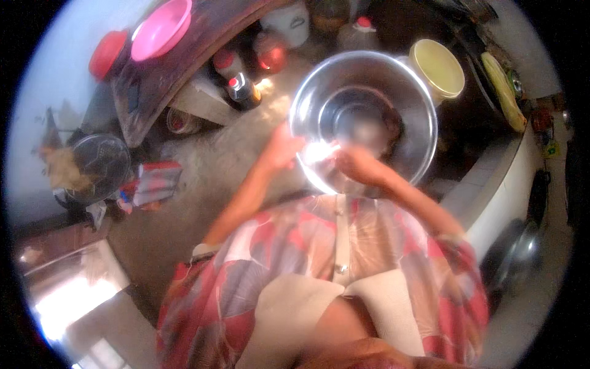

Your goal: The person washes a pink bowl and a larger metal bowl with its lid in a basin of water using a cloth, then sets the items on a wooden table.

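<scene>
A large, shiny round metal basin is in front of my body, its open mouth facing up toward me. My left hand grips the basin's near-left rim, the fingers partly lost in blur. Over the basin's near inside wall is my right hand, its fingertips close to a patch of strong glare. Because of that glare and the blur, whether anything is between the right fingers does not show. A dim reflection lies on the basin's bottom.
A pale yellow bucket stands just beyond the basin. Bottles, one dark with a red cap, stand by a wooden table bearing a pink plastic basin. Along the right runs a tiled counter with a long pale vegetable.
</scene>
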Demonstrator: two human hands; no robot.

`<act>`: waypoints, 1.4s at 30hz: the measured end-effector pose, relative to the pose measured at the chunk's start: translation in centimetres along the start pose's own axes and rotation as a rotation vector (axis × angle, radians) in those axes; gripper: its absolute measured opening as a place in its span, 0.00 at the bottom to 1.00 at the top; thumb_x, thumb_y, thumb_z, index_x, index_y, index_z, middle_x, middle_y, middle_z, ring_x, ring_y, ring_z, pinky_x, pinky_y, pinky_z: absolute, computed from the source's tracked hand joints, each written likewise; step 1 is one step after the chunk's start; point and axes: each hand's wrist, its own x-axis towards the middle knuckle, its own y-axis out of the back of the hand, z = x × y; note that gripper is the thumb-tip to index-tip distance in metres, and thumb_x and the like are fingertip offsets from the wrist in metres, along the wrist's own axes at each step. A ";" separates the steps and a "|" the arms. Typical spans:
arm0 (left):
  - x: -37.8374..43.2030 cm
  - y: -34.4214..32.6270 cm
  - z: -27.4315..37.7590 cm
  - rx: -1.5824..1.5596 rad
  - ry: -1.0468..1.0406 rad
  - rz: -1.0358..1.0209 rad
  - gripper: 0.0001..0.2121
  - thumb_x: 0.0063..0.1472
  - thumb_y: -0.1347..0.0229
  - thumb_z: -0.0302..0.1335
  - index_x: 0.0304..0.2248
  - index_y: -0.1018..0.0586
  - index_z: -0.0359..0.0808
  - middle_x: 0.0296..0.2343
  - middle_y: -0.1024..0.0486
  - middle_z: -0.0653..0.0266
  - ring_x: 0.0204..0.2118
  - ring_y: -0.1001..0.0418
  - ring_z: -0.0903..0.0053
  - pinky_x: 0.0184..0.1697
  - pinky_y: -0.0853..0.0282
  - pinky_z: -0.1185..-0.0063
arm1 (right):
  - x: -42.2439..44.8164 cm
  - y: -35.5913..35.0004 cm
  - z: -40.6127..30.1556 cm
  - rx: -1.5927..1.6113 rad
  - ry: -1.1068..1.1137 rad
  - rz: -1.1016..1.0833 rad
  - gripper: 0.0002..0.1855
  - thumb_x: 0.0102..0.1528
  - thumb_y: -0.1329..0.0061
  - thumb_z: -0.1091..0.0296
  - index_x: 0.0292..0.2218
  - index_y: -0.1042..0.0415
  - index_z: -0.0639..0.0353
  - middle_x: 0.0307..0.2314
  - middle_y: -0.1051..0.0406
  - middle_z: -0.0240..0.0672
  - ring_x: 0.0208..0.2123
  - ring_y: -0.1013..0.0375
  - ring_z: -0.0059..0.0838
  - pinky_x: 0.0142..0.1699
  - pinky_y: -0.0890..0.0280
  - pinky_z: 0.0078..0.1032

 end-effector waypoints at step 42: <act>-1.8 0.5 2.6 0.010 0.072 0.237 0.17 0.46 0.54 0.21 0.40 0.38 0.34 0.20 0.35 0.67 0.12 0.38 0.87 0.06 0.45 0.89 | -7.6 10.6 -5.1 0.013 0.116 1.063 0.25 0.44 0.55 0.76 0.45 0.44 0.60 0.41 0.41 0.39 0.39 0.38 0.30 0.43 0.41 0.25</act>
